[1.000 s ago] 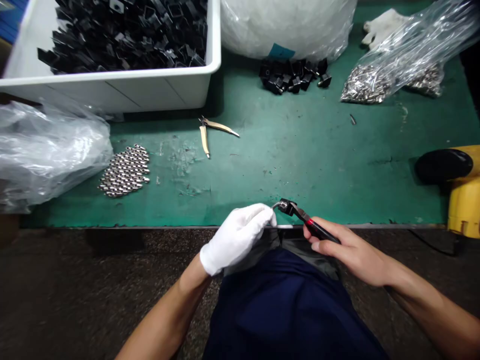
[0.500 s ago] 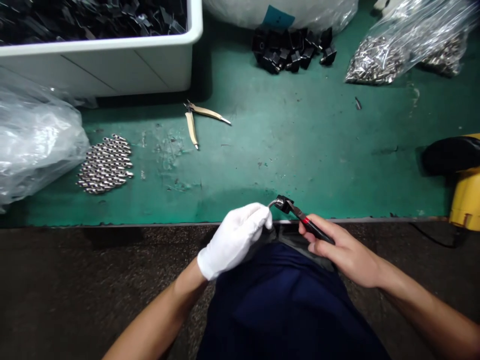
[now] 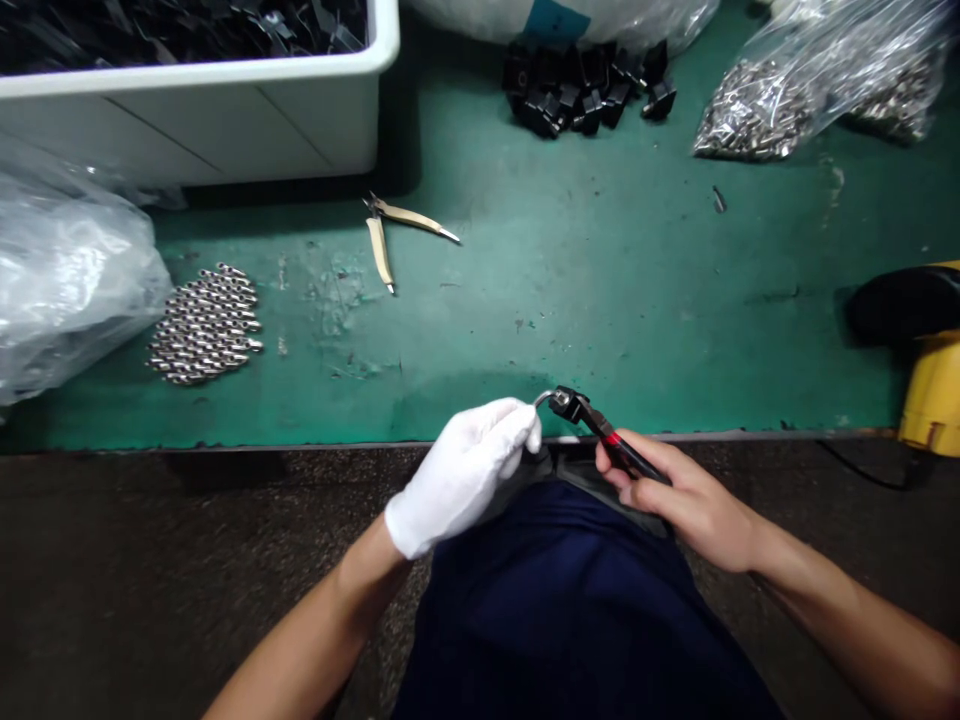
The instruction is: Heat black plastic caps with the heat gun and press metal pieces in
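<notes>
My left hand [image 3: 472, 465], in a white glove, is closed on a thin bent metal rod [image 3: 541, 397] near the table's front edge. At the rod's far end sits a small black part [image 3: 568, 403] with a shiny metal piece on it. My bare right hand [image 3: 679, 495] is wrapped round black-handled pliers [image 3: 622, 450] with a red band. The pliers' jaws meet the black part from the right; their exact grip on it is too small to make out. Most of the rod is hidden inside the glove.
Cream-handled pliers [image 3: 382, 235] lie splayed on the green table [image 3: 487, 300]. Metal sleeves [image 3: 204, 325] are grouped at left beside a plastic bag [image 3: 71, 290]. A white bin [image 3: 247, 130] of black parts, a black-part pile [image 3: 589, 90], bagged metal pieces [image 3: 757, 110] and a yellow-black device [image 3: 930, 390] surround the space.
The view has shifted slightly. The black part and the pliers' jaws have turned a little, while both hands keep nearly the same place and hold.
</notes>
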The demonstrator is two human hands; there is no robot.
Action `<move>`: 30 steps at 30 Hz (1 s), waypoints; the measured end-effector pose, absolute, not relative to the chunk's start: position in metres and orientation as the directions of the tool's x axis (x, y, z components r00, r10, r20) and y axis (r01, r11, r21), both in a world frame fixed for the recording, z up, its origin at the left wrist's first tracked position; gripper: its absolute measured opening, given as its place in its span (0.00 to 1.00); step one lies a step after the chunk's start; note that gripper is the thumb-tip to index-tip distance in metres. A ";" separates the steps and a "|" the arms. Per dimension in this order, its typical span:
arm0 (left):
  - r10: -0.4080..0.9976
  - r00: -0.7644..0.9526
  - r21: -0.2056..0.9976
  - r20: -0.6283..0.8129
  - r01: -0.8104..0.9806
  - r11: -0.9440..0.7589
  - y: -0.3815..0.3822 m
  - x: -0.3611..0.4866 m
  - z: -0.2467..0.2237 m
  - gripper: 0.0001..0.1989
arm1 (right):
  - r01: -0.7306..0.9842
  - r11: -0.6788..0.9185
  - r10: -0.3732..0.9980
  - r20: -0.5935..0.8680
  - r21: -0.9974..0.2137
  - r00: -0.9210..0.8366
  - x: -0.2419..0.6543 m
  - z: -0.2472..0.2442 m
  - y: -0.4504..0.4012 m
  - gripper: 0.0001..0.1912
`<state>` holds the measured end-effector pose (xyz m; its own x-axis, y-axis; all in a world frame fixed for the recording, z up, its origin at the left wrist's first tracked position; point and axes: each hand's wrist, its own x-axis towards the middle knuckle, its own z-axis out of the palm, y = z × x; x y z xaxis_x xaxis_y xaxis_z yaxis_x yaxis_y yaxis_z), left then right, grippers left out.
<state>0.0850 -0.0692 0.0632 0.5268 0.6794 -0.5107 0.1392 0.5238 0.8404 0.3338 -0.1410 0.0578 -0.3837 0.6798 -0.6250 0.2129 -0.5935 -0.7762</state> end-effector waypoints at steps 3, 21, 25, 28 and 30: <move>0.731 0.464 0.834 -0.500 0.030 0.552 -0.079 0.095 0.061 0.16 | 0.112 -0.647 0.673 -0.634 -0.754 -0.383 0.327 0.058 -0.143 0.09; 0.806 0.296 0.825 -0.513 -0.089 0.558 -0.099 0.116 0.053 0.14 | -0.235 -0.713 0.697 -0.630 -0.660 -0.342 0.304 0.048 -0.161 0.09; 0.824 0.265 0.825 -0.501 -0.142 0.547 -0.101 0.123 0.053 0.14 | -0.311 -0.707 0.707 -0.626 -0.635 -0.328 0.297 0.050 -0.163 0.09; 0.835 0.256 0.837 -0.488 -0.136 0.531 -0.102 0.125 0.054 0.14 | -0.359 -0.696 0.718 -0.620 -0.623 -0.316 0.293 0.050 -0.164 0.09; 0.839 0.246 0.844 -0.484 -0.120 0.522 -0.103 0.126 0.055 0.15 | -0.380 -0.688 0.724 -0.618 -0.618 -0.305 0.290 0.050 -0.165 0.09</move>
